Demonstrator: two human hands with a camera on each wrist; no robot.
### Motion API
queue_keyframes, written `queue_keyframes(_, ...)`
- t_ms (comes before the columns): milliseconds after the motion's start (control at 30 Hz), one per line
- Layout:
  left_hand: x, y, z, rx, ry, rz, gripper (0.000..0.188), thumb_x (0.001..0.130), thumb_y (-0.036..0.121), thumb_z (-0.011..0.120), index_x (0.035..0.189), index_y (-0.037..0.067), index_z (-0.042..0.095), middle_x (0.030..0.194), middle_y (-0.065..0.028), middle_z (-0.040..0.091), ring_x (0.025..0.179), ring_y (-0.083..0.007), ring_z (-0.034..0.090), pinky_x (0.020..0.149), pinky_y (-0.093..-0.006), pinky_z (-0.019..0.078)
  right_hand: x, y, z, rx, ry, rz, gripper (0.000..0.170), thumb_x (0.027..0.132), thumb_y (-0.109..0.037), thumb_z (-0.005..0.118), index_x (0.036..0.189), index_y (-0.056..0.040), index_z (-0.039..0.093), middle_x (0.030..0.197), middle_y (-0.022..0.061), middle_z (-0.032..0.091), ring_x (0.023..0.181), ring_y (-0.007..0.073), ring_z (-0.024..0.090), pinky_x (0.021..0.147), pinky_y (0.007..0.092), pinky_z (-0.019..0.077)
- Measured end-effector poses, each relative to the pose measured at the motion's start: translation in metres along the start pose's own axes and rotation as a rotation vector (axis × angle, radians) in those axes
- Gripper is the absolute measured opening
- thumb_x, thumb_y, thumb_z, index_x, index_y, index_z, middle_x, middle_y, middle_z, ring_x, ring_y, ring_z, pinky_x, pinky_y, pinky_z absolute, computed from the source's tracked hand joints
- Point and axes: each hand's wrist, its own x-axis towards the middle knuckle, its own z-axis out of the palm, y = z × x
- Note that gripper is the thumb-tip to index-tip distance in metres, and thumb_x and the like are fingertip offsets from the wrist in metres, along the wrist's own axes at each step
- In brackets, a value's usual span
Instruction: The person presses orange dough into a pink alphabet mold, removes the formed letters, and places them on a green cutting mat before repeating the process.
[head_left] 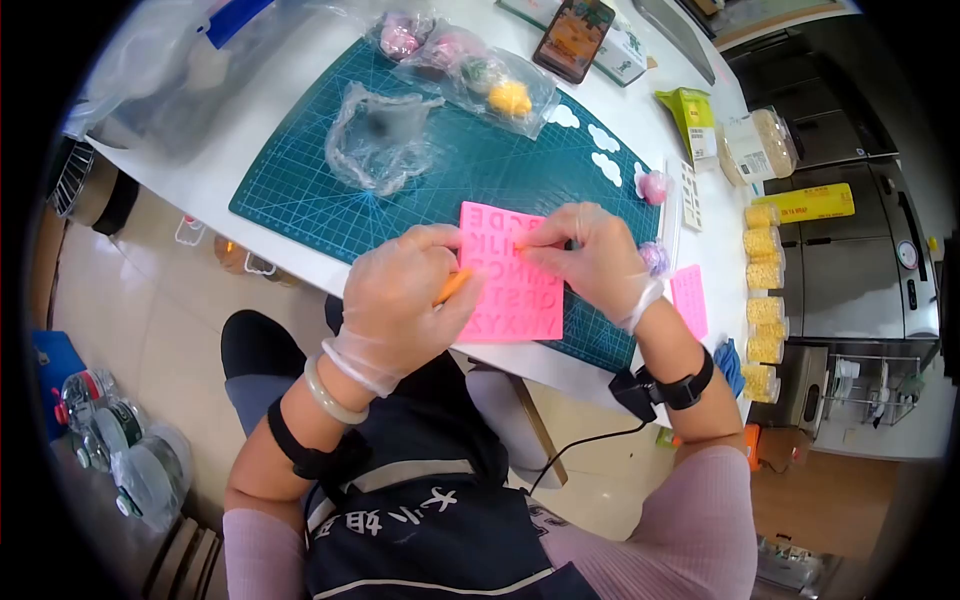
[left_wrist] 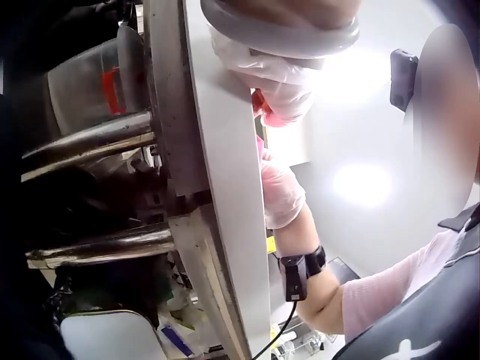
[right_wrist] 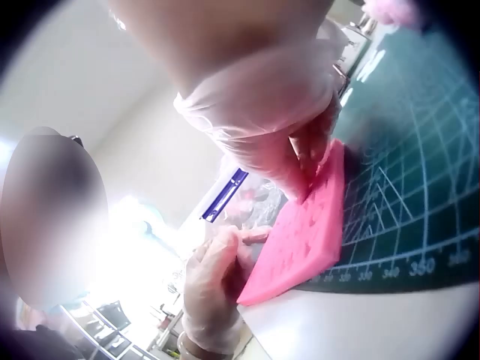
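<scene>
A pink alphabet mold (head_left: pixel 520 300) with letter-shaped hollows lies at the front edge of a green cutting mat (head_left: pixel 290 190). My gloved left hand (head_left: pixel 400 290) has curled fingers around a soft orange lump of modelling dough (head_left: pixel 453 286), at the mold's left side. Over the upper letters, my gloved right hand (head_left: pixel 585 250) pinches a tiny orange bit at the mold's surface, mostly hidden by the fingertips. The right wrist view shows these fingertips right down on the mold (right_wrist: pixel 307 232). In the left wrist view the table edge hides most of the work.
Behind the mold lie a crumpled plastic bag (head_left: pixel 380 140) and bagged coloured dough balls (head_left: pixel 510 97). White cloud cutouts (head_left: pixel 604 138), a pink ball (head_left: pixel 653 187) and a second pink mold (head_left: pixel 690 300) are on the right. A phone (head_left: pixel 573 38) leans at the back; jars (head_left: pixel 763 300) line the right edge.
</scene>
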Motion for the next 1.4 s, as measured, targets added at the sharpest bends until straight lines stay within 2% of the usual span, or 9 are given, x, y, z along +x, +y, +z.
queue_keyframes(67, 0.001, 0.002, -0.002, -0.056, -0.02, -0.031, 0.023, 0.075, 0.011, 0.074, 0.066, 0.004, 0.054, 0.088, -0.0144, 0.068, 0.065, -0.029, 0.062, 0.058, -0.0358, 0.0482, 0.002, -0.005, -0.004, -0.006, -0.011, 0.041, 0.013, 0.074, -0.01, 0.076, 0.086, -0.008, 0.075, 0.081, 0.0096, 0.066, 0.079, 0.0267, 0.061, 0.073, 0.0357, 0.0494)
queue_keyframes(133, 0.0, 0.002, -0.002, -0.061, -0.003, -0.026, 0.024, 0.075, 0.012, 0.074, 0.065, 0.004, 0.054, 0.088, -0.0143, 0.068, 0.066, -0.0291, 0.061, 0.057, -0.0365, 0.048, 0.005, -0.006, -0.009, -0.313, -0.069, -0.197, 0.014, 0.075, -0.008, 0.074, 0.089, -0.0059, 0.074, 0.08, 0.0091, 0.065, 0.079, 0.0243, 0.06, 0.073, 0.0355, 0.048)
queue_keyframes(267, -0.001, 0.0, -0.004, -0.076, -0.015, -0.041, 0.024, 0.076, 0.015, 0.074, 0.065, 0.005, 0.055, 0.089, -0.0133, 0.067, 0.065, -0.0289, 0.061, 0.057, -0.0384, 0.0473, 0.012, -0.01, -0.014, -0.393, -0.132, -0.248, 0.011, 0.076, -0.005, 0.074, 0.087, -0.0018, 0.073, 0.082, 0.0081, 0.066, 0.078, 0.0194, 0.062, 0.07, 0.0324, 0.0492)
queue_keyframes(333, -0.001, -0.001, -0.004, -0.077, -0.006, -0.038, 0.024, 0.075, 0.016, 0.075, 0.065, 0.005, 0.055, 0.09, -0.013, 0.067, 0.064, -0.0286, 0.06, 0.057, -0.0383, 0.0472, 0.022, -0.006, -0.015, 0.099, -0.233, 0.189, 0.011, 0.075, -0.008, 0.076, 0.085, -0.0025, 0.074, 0.078, 0.0097, 0.069, 0.071, 0.0168, 0.064, 0.066, 0.0279, 0.0507)
queue_keyframes(433, -0.001, -0.002, -0.004, -0.072, -0.029, -0.027, 0.024, 0.077, 0.02, 0.073, 0.067, 0.004, 0.058, 0.093, -0.0135, 0.066, 0.063, -0.0293, 0.061, 0.056, -0.0384, 0.0479, 0.034, -0.011, -0.018, 0.143, -0.309, 0.35, 0.014, 0.073, -0.011, 0.078, 0.081, -0.0004, 0.073, 0.076, 0.0101, 0.069, 0.071, 0.0138, 0.064, 0.067, 0.0252, 0.05)
queue_keyframes(733, -0.002, -0.003, -0.001, -0.085, -0.003, -0.012, 0.024, 0.077, 0.019, 0.073, 0.069, 0.004, 0.058, 0.092, -0.0138, 0.065, 0.063, -0.0285, 0.061, 0.055, -0.037, 0.0479, 0.039, -0.023, -0.014, -0.193, -0.22, 0.415, 0.021, 0.073, -0.014, 0.081, 0.082, -0.0004, 0.067, 0.078, 0.0051, 0.066, 0.071, 0.009, 0.058, 0.063, 0.0258, 0.047)
queue_keyframes(967, 0.0, -0.005, -0.005, -0.147, -0.017, -0.005, 0.023, 0.077, 0.014, 0.074, 0.067, 0.004, 0.055, 0.092, -0.0143, 0.067, 0.065, -0.028, 0.061, 0.057, -0.0364, 0.0478, 0.054, 0.009, -0.027, 0.312, -0.368, 0.552, 0.037, 0.069, -0.026, 0.085, 0.086, 0.0005, 0.065, 0.082, 0.006, 0.064, 0.079, 0.0128, 0.059, 0.066, 0.026, 0.0455)
queue_keyframes(1067, 0.0, -0.004, -0.004, -0.108, -0.023, -0.004, 0.022, 0.076, 0.013, 0.074, 0.068, 0.004, 0.056, 0.092, -0.0146, 0.067, 0.065, -0.028, 0.061, 0.056, -0.036, 0.048, 0.059, -0.006, -0.026, -0.121, -0.467, 0.465, 0.047, 0.064, -0.035, 0.087, 0.088, -0.0006, 0.065, 0.084, 0.0071, 0.064, 0.08, 0.016, 0.06, 0.069, 0.028, 0.0476)
queue_keyframes(1400, 0.003, -0.005, -0.002, -0.144, -0.058, -0.018, 0.029, 0.077, 0.021, 0.075, 0.064, 0.005, 0.055, 0.095, -0.0168, 0.064, 0.059, -0.0286, 0.059, 0.05, -0.0366, 0.0464, 0.062, -0.021, -0.023, -0.29, -0.561, 0.431, 0.049, 0.063, -0.036, 0.087, 0.086, -0.0003, 0.063, 0.086, 0.0124, 0.063, 0.081, 0.0261, 0.062, 0.072, 0.0329, 0.0488)
